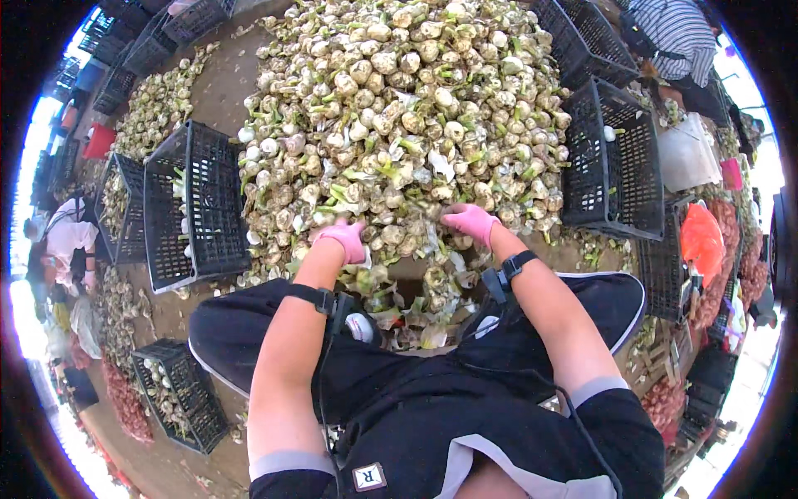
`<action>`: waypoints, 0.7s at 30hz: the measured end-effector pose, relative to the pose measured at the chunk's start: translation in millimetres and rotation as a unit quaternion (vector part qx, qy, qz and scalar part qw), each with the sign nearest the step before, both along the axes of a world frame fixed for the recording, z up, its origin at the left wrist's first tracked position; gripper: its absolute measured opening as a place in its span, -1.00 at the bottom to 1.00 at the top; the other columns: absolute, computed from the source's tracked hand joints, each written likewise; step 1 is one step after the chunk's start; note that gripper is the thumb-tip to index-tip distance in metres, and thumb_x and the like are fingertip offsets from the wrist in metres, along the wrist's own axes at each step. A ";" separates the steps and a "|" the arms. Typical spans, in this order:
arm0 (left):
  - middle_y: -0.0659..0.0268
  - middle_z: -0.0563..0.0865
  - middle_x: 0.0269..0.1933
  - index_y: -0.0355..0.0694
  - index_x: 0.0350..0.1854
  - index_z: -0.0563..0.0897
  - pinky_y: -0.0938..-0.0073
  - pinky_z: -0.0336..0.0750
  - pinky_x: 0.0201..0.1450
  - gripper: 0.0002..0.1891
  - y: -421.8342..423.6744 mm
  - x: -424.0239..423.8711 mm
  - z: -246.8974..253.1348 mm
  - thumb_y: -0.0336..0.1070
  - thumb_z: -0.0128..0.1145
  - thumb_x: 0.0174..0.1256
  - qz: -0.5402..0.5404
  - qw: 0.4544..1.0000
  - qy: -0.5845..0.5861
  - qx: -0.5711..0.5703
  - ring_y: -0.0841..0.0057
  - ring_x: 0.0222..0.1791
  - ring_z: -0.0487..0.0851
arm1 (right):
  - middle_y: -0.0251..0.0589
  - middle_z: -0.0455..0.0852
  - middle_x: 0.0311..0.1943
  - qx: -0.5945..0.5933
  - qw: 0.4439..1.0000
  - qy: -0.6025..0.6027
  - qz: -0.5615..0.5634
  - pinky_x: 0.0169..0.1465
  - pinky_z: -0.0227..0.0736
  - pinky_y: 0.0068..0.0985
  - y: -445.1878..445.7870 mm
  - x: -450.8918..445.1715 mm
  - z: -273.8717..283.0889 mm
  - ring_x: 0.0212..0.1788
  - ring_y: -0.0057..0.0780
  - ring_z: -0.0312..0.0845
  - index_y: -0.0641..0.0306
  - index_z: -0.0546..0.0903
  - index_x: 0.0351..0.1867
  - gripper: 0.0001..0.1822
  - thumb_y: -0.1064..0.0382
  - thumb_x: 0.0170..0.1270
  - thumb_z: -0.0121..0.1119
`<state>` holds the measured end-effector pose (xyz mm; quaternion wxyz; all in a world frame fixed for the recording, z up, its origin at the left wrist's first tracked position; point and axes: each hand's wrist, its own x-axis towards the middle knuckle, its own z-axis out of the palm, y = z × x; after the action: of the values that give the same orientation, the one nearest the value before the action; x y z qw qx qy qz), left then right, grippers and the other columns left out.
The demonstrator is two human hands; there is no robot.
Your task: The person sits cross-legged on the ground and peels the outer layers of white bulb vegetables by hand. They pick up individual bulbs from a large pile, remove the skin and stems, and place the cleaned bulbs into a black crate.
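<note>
A large pile of garlic bulbs (pixel 399 112), many with short green stems and loose skins, lies in front of me. My left hand (pixel 344 240), in a pink glove, is at the pile's near edge, its fingers partly spread over the bulbs; what it touches is partly hidden. To its right, my right hand (pixel 471 222), also gloved in pink, reaches into the near bulbs with its fingertips blurred, so its hold cannot be told. Loose garlic skins and leaves (pixel 430 330) lie between my crossed legs.
Black plastic crates stand left (pixel 196 206) and right (pixel 614 159) of the pile, with a few bulbs inside. Another crate (pixel 181 396) holds garlic at lower left. Other people work at far left (pixel 72 240) and upper right (pixel 676 37). An orange plastic bag (pixel 702 240) is at right.
</note>
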<state>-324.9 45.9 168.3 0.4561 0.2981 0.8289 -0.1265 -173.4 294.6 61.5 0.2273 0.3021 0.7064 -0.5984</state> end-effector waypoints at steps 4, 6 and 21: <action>0.05 0.48 0.31 -0.08 0.37 0.36 0.16 0.40 0.29 -0.39 5.9 1.6 -79.8 -0.23 0.00 0.17 0.058 0.996 -0.048 0.040 0.13 0.28 0.48 | -0.33 0.68 -0.33 -0.021 0.997 0.017 0.069 -0.27 0.53 -0.53 -19.3 -8.9 -11.5 -0.33 -0.53 0.59 0.25 0.64 -0.13 -0.64 0.06 0.14 0.23; 0.04 0.52 0.27 -0.18 0.35 0.36 0.22 0.43 0.26 -0.39 13.7 8.4 -126.5 -0.22 0.01 0.18 0.120 0.989 -0.070 0.041 0.14 0.25 0.52 | -0.32 0.70 -0.28 0.018 0.995 0.018 0.096 -0.26 0.54 -0.52 -28.4 -10.4 -19.1 -0.30 -0.54 0.60 0.24 0.63 -0.03 -0.58 0.05 0.15 0.22; 0.03 0.64 0.11 0.04 0.32 0.40 0.25 0.49 0.18 -0.25 33.5 65.3 -174.1 -0.09 0.32 -0.04 0.294 0.915 -0.077 0.266 0.10 0.12 0.60 | -0.31 0.66 -0.30 -0.355 0.908 -0.017 -0.221 -0.42 0.50 -0.53 -79.1 2.8 -32.7 -0.42 -0.50 0.58 0.15 0.47 0.13 -0.62 0.11 0.33 0.12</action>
<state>-259.6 79.4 -5.8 0.4387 0.1605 0.8445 0.2620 -170.5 215.5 28.8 0.1939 0.3600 0.3584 -0.8393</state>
